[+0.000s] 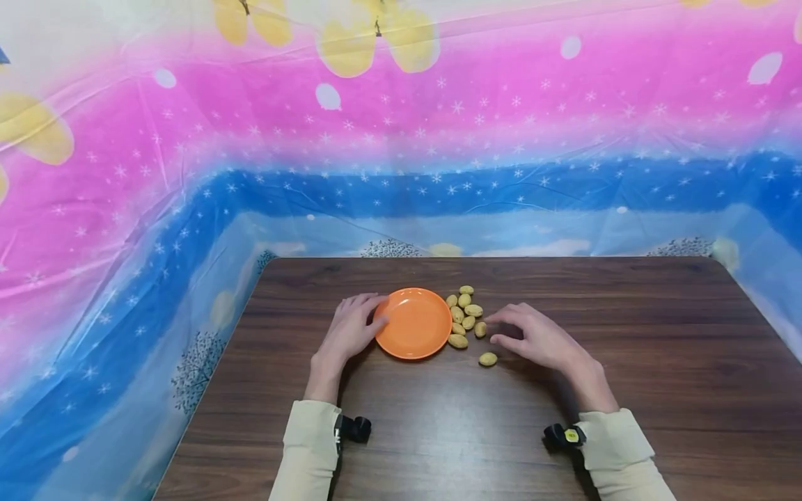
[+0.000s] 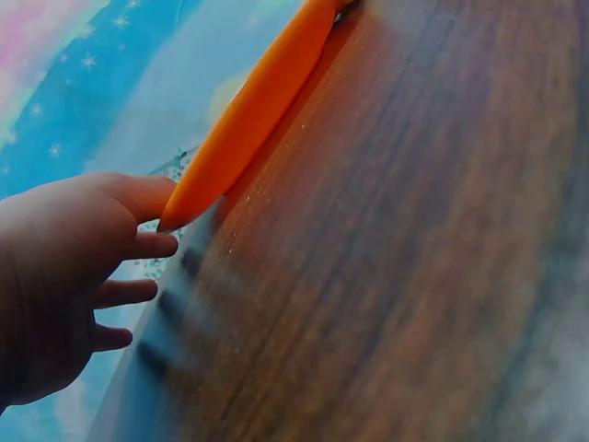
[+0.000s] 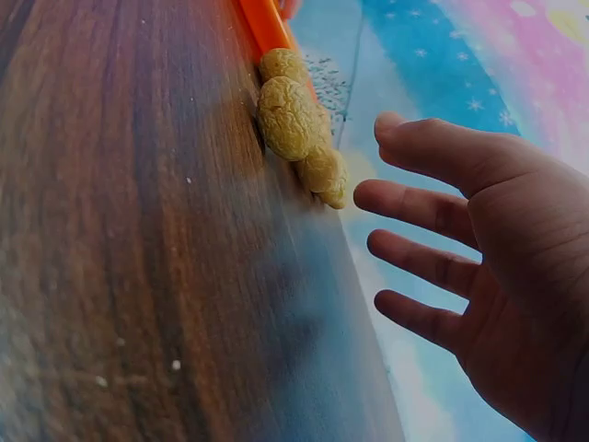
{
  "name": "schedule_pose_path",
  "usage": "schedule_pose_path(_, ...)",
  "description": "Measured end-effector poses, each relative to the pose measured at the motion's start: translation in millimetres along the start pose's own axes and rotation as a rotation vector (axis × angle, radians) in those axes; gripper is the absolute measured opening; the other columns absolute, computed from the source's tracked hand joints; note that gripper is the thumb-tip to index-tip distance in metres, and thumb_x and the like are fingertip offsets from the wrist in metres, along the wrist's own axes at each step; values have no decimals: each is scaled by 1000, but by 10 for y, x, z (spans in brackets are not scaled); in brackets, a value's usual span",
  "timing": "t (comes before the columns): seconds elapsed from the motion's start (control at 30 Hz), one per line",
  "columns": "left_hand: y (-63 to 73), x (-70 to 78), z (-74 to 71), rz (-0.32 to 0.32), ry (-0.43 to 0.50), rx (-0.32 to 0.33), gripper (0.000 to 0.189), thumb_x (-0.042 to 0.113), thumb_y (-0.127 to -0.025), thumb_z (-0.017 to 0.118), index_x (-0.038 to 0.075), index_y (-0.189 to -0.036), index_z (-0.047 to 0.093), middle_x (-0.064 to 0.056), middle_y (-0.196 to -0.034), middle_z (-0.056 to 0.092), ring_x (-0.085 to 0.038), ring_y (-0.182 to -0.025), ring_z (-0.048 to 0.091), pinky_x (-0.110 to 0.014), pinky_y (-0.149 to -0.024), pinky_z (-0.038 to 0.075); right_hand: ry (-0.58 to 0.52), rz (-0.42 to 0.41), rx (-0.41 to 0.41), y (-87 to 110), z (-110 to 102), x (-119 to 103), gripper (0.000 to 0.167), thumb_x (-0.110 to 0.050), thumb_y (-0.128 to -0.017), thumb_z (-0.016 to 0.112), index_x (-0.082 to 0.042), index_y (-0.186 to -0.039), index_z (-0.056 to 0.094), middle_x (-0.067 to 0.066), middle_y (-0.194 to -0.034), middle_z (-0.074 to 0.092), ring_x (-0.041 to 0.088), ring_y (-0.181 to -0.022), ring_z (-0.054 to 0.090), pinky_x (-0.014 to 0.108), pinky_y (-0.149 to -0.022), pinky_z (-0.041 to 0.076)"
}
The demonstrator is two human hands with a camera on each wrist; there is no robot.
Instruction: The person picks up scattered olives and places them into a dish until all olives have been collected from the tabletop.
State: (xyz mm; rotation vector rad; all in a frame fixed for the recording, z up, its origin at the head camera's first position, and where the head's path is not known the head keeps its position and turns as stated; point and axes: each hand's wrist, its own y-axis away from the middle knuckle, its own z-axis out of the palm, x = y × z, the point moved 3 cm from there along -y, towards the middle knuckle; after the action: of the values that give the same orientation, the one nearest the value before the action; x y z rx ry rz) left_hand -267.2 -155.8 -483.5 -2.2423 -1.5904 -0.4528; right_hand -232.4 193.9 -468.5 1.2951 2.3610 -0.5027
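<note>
An orange round plate [image 1: 413, 324] lies on the table with nothing on it. My left hand [image 1: 352, 325] is at its left rim, thumb and forefinger tips at the edge and the other fingers spread apart. Against the plate's right side sits a cluster of wrinkled, yellow-green oval fruits [image 1: 458, 315], several in number; their exact kind is unclear. One single fruit [image 1: 487, 359] lies apart, nearer the front. Just right of the cluster hovers my right hand [image 1: 539, 336], its fingers extended and apart, holding nothing. The right wrist view shows a gap between those fingers and the fruits [image 3: 287, 120].
The dark wood-grain table [image 1: 664, 334] extends to both sides and in front of the plate. Behind it and to the left hangs a pink and blue patterned cloth [image 1: 401, 139]. A small black device [image 1: 356, 428] is strapped at each wrist.
</note>
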Motion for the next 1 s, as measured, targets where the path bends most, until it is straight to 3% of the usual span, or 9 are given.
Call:
schedule_pose_path(0.47,19,-37,5,-10,14,-16,46,35,-100,58,22,-144,55,-10,-146,52,-34,-139,41,-57,-119,23,-66,-12,-66,-13,33,-13,35,-40,-94,67,-22,-125,69,-5,-119,67,19,-114,58,45,-96,48)
schedule_pose_path(0.7,19,-30,-7,-2,-2,-22,46,36,-100,57,22,-144,54,-10,-146,53,-35,-139,42,-58,-118,25,-83,-31,-97,-10,72,-2,34,-41,-94,67,-25,-123,69,-12,-117,67,13,-111,58,42,-95,49)
schedule_pose_path(1.0,4,-36,9,-8,-6,-42,47,37,-101,56,23,-145,53,-9,-147,52,-35,-140,41,-57,-119,24,-125,1,-184,4,145,-1,34,-41,-90,72,-30,-122,69,-13,-114,65,11,-107,57,40,-92,49)
